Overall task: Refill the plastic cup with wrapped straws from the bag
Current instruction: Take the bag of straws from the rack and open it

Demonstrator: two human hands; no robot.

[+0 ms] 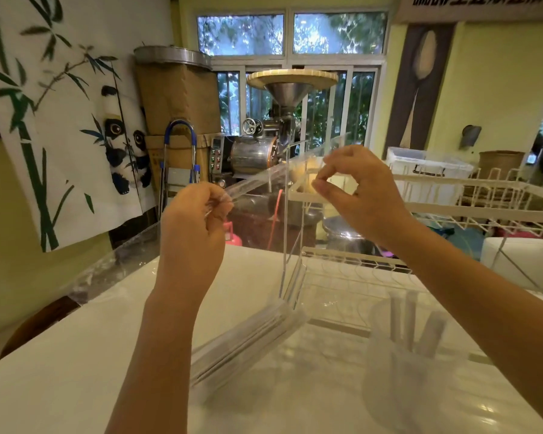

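Head cam: my left hand (198,211) & right hand (355,189) pinch a clear straw (264,180) up high. Cup (411,364) sits low right w/ few straws; bag (245,343) lies beside it. Slippery wrap, it might drop.

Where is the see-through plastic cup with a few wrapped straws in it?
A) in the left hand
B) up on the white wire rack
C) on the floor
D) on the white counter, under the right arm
D: the clear plastic cup stands on the white counter, low right below the right forearm, while both hands hold a clear wrapped straw higher up.
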